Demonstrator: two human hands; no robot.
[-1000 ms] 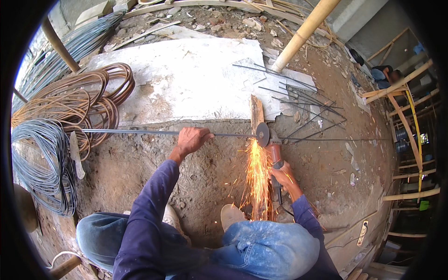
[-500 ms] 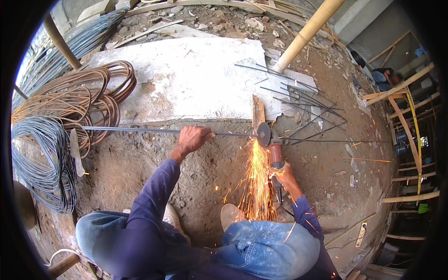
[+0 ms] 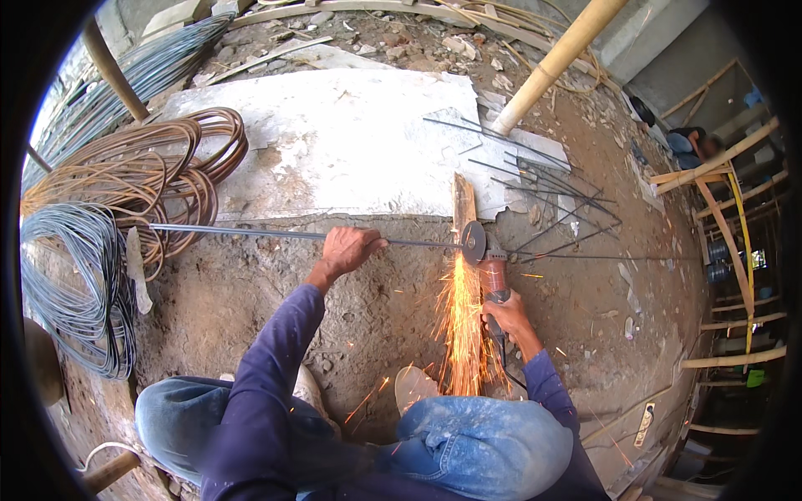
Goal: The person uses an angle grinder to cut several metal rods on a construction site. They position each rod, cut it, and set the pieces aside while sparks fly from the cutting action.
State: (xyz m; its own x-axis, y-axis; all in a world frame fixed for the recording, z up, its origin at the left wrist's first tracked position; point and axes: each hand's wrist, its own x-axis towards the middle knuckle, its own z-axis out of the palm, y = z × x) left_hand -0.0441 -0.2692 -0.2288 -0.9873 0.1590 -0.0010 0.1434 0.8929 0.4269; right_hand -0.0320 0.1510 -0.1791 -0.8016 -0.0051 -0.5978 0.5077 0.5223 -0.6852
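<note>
Two wire coils (image 3: 109,242) sit far left on the dirt, with a pale concrete slab (image 3: 334,142) behind the work. One thin steel rod (image 3: 251,233) runs level from the coils, left hand (image 3: 349,249) clamped over it mid-length. Right hand (image 3: 508,316) grips the angle grinder (image 3: 489,267), disc on the rod just right of the left hand, sparks (image 3: 459,326) spraying toward the knees.

Bright, even daylight fills the scene — the pale concrete slab (image 3: 334,142) nearly glares. Shadows are soft and short. The orange sparks (image 3: 461,326) smear into streaks. Fisheye distortion bends straight edges toward a black rim — the centre stays sharp.
</note>
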